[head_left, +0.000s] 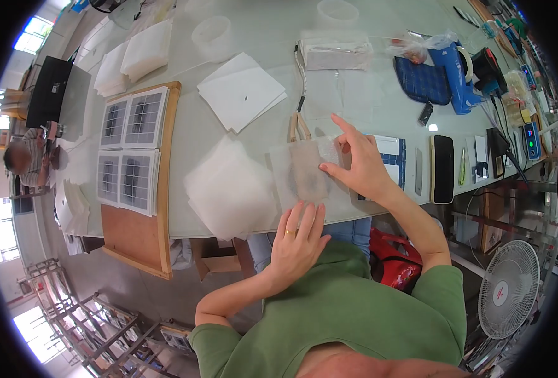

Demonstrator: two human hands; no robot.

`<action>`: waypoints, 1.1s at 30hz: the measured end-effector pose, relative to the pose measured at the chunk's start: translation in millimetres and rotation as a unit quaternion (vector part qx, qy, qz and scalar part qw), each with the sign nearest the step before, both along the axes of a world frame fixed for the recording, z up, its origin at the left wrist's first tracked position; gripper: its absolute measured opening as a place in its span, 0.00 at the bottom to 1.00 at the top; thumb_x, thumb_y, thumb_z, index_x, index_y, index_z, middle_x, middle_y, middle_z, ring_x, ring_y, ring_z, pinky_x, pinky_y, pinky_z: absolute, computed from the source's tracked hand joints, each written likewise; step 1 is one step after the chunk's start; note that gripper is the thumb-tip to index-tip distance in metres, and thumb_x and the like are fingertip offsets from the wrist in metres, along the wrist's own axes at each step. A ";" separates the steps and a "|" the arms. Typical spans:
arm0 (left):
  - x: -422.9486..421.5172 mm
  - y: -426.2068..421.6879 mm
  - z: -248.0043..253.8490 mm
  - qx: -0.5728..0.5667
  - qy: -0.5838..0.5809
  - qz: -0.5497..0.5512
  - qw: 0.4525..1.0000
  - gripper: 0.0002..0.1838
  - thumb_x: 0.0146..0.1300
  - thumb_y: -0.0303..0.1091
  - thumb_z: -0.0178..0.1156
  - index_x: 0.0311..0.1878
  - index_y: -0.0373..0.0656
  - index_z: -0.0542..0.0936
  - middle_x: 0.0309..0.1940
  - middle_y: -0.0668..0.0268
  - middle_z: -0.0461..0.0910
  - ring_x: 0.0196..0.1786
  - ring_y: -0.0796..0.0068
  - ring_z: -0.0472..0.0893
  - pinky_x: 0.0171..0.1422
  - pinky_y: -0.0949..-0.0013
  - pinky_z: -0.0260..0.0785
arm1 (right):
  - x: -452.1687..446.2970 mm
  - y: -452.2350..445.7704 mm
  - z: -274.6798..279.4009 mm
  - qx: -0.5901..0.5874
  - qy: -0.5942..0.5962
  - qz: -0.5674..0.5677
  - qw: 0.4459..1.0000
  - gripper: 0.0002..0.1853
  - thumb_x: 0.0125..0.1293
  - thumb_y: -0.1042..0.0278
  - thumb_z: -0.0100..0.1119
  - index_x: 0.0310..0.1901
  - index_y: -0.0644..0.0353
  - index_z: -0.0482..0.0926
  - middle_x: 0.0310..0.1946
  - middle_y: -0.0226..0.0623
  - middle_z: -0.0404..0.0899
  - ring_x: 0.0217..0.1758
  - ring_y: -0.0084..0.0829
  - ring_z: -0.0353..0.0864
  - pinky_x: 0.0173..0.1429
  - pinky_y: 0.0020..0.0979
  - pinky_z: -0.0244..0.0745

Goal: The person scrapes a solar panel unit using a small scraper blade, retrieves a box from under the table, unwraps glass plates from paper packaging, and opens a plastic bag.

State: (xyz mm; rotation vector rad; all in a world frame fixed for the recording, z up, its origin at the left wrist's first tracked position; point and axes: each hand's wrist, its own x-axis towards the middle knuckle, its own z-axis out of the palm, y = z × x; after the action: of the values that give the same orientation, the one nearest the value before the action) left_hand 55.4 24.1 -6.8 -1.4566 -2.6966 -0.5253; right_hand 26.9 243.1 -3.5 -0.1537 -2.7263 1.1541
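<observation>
Right hand (pixel 363 165), spread, and left hand (pixel 296 248), unclenched, are held beside the thin beige rectangular sheet (pixel 306 170), presumably light, easily creased and best lifted by its edges.

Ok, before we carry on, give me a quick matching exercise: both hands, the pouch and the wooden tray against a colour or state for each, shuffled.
Things:
1. Left hand
2. Right hand
3. Pouch
4. Wooden tray

Colour or state:
A. Blue
B. Bearing printed sheets
C. Thumb and forefinger spread apart
D. Wearing a gold ring

Pairs: 1-D, 2-C, 3-A, 4-B.
</observation>
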 end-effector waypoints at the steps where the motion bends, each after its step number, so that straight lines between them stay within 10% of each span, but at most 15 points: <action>1: 2.1 -0.5 -0.5 0.004 -0.003 0.002 1.000 0.33 0.51 0.44 0.66 0.60 0.40 0.71 0.56 0.55 0.66 0.62 0.54 0.65 0.62 0.52 0.63 | 2.2 -0.6 -0.4 0.004 0.007 0.000 1.000 0.44 0.49 0.60 0.71 0.67 0.55 0.59 0.35 0.31 0.73 0.36 0.28 0.71 0.54 0.34 0.59; 14: 15.8 4.6 -3.6 -0.030 0.009 0.009 0.999 0.36 0.50 0.45 0.67 0.62 0.40 0.69 0.59 0.58 0.64 0.63 0.56 0.62 0.66 0.50 0.57 | 18.9 17.0 5.9 0.052 0.035 -0.014 0.998 0.41 0.51 0.56 0.68 0.66 0.57 0.61 0.47 0.39 0.74 0.48 0.38 0.72 0.57 0.39 0.61; 21: 16.8 1.8 -5.5 -0.033 0.008 0.010 0.999 0.36 0.50 0.44 0.67 0.63 0.41 0.68 0.60 0.57 0.63 0.64 0.56 0.62 0.66 0.49 0.56 | 57.6 91.8 3.3 0.276 0.011 -0.054 0.960 0.31 0.49 0.51 0.67 0.56 0.53 0.74 0.57 0.37 0.69 0.60 0.40 0.64 0.61 0.42 0.58; 29: 23.5 -2.3 -11.1 -0.066 0.003 0.025 0.998 0.36 0.51 0.44 0.66 0.64 0.43 0.68 0.64 0.57 0.60 0.66 0.56 0.61 0.66 0.47 0.55 | 61.3 96.6 -7.3 0.276 0.048 -0.050 0.959 0.22 0.48 0.57 0.68 0.46 0.53 0.76 0.54 0.32 0.72 0.61 0.38 0.65 0.61 0.41 0.57; 33: 24.0 -3.1 -16.7 -0.051 0.025 0.020 0.998 0.36 0.50 0.45 0.67 0.63 0.44 0.69 0.65 0.58 0.60 0.66 0.56 0.61 0.66 0.46 0.56 | 62.9 92.5 7.4 0.182 0.056 -0.047 0.981 0.10 0.51 0.71 0.64 0.38 0.56 0.78 0.33 0.29 0.78 0.43 0.32 0.73 0.55 0.36 0.58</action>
State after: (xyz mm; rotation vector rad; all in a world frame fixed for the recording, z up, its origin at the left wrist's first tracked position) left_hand 79.3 21.0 -23.5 -1.4138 -2.7440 -0.3493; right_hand 89.8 335.7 3.9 -0.1598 -2.7370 0.6046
